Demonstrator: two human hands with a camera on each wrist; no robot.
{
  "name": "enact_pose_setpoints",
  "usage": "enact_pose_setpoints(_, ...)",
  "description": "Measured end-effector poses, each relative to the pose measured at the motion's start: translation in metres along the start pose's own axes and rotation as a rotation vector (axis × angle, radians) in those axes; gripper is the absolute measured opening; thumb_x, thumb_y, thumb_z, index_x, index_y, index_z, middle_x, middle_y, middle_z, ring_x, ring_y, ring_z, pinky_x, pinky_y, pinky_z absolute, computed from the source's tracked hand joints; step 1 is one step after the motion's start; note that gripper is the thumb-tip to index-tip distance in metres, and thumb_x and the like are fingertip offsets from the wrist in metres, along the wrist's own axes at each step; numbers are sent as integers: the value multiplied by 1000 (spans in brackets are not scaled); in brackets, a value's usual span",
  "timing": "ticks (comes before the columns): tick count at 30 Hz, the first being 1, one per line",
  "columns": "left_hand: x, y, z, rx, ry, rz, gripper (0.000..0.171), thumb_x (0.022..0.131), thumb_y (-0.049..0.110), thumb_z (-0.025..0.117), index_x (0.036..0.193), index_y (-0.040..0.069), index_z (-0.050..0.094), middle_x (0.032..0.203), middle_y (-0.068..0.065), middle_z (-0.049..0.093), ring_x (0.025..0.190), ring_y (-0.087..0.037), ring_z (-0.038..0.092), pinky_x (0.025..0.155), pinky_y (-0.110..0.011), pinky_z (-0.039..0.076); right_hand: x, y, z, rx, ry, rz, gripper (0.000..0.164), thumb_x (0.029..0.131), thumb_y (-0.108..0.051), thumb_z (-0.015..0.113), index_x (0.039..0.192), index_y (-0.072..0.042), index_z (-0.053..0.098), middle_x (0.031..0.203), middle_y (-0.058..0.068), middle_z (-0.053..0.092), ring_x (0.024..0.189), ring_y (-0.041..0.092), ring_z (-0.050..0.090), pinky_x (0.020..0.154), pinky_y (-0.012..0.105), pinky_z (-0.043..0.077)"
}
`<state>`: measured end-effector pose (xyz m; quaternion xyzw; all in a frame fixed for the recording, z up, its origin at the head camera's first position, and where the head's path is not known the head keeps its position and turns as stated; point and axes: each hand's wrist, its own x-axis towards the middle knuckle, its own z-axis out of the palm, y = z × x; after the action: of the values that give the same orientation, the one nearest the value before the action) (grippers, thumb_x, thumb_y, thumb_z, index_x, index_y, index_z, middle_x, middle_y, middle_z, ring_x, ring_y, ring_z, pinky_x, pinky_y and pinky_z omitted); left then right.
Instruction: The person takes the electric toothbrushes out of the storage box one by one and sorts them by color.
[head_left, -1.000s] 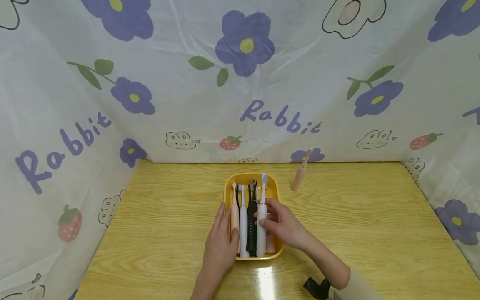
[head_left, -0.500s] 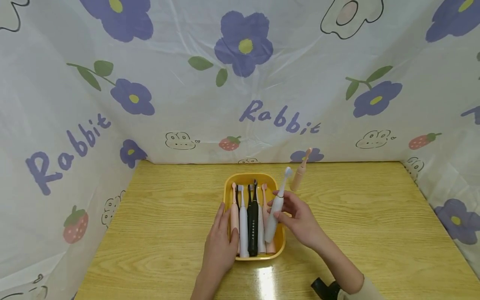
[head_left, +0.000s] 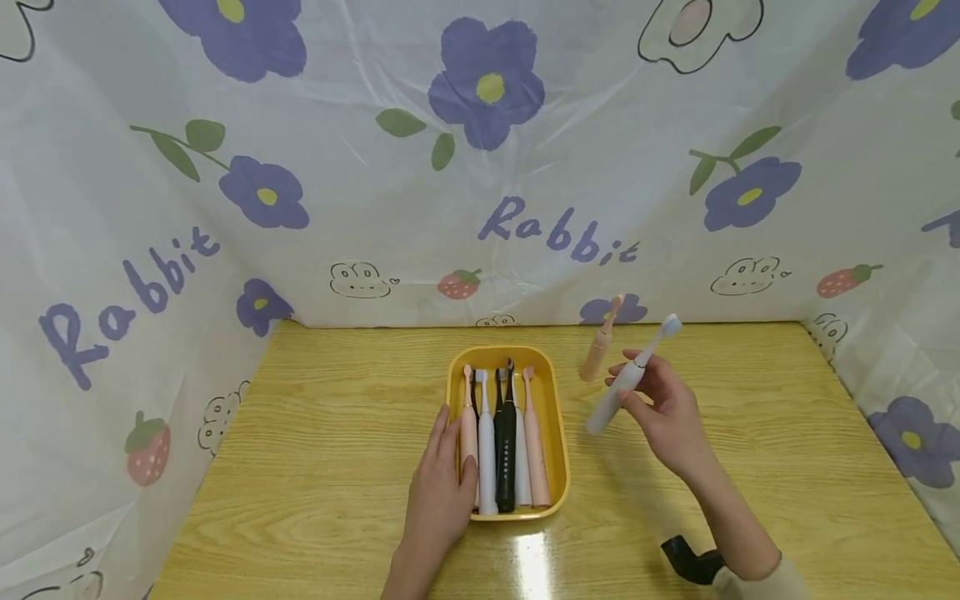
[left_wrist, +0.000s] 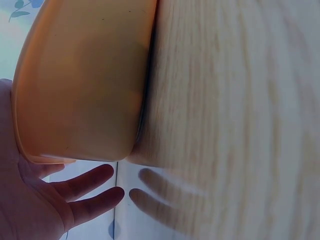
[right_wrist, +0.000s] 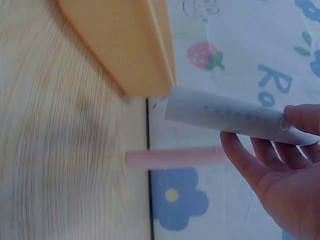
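Note:
My right hand (head_left: pixel 672 421) holds a white electric toothbrush (head_left: pixel 606 408) by its handle, thumb on one side and fingers on the other. The brush tilts with its head up to the right; in the right wrist view a row of small marks runs along the handle (right_wrist: pixel 215 112). My left hand (head_left: pixel 438 504) rests at the left side of a yellow bin (head_left: pixel 558 442), its fingers straight and spread in the left wrist view. Inside the bin lie several electric toothbrushes, among them a black toothbrush (head_left: pixel 507 467) and a pink toothbrush (head_left: pixel 536 458).
A pink electric toothbrush (head_left: pixel 597 354) stands upright on the wooden table (head_left: pixel 337 433), close behind the held one. Patterned cloth (head_left: pixel 570 150) walls the table at the back and sides. A black curved object (head_left: pixel 690 560) shows by the right wrist.
The right hand has lifted the white toothbrush out of the bin and carried it right, past the bin's edge. More of the pink toothbrush inside now shows. The left hand has stayed put.

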<state>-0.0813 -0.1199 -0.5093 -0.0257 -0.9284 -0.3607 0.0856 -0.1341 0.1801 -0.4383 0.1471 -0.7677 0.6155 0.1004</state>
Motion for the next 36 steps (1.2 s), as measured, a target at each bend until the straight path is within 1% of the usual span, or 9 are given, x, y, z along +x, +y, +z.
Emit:
enact_pose_setpoints(2,0,0,0,0,1,2,55,98,13,62,149,-2,47,166,-14,28,143,-38,41,109,-55,42,1,5,-8,-79,23,-13,46,97,13,58,142,8,48,122,29,63,108,7,65,85,18,54)
enact_pose_setpoints(6,0,-1,1,-2,5,6,55,98,12,62,149,-1,47,166,-13,28,143,-37,41,108,-55,42,5,19,-27,-227,75,-27,48,97,11,60,143,5,50,122,26,65,105,-5,60,82,10,50)
enact_pose_setpoints(9,-1,-1,0,-4,6,4,55,98,12,62,150,-1,47,166,-12,28,143,-37,41,108,-55,43,7,33,-41,-289,115,-24,49,97,10,62,143,4,50,123,26,65,104,-11,57,80,7,49)
enact_pose_setpoints(13,-1,-1,0,-6,2,-1,55,98,12,61,150,0,47,166,-11,28,142,-37,43,106,-56,44,12,52,-58,-325,163,-24,48,96,11,61,143,6,49,123,28,65,102,-12,56,79,6,47)
enact_pose_setpoints(17,0,0,0,-10,1,-2,55,98,12,61,150,0,47,167,-11,28,141,-38,43,106,-56,45,15,65,-68,-339,231,-11,48,97,11,61,142,8,48,123,31,64,100,-11,55,79,4,46)
enact_pose_setpoints(23,-1,2,-2,-11,-6,-14,56,98,12,61,150,-1,46,167,-11,27,138,-40,46,103,-57,47,20,73,-74,-369,369,49,45,97,10,60,141,9,49,125,30,64,99,-13,53,81,3,43)
enact_pose_setpoints(26,-1,3,-2,-10,-10,-17,55,98,13,61,150,-1,47,167,-11,28,136,-40,48,100,-57,49,23,74,-77,-395,415,74,44,98,8,59,141,7,50,127,27,64,100,-13,53,81,3,43)
enact_pose_setpoints(30,-1,2,-3,-7,-6,-19,56,98,13,62,150,0,47,166,-11,28,135,-40,50,99,-57,50,27,76,-80,-414,432,92,44,99,5,59,142,5,49,128,24,64,102,-12,52,82,5,44)
enact_pose_setpoints(36,0,2,-4,-11,-8,-22,55,98,13,61,150,0,47,166,-12,29,133,-40,51,99,-57,50,31,80,-81,-423,439,105,44,98,6,59,142,5,50,127,26,64,101,-13,51,82,5,44)
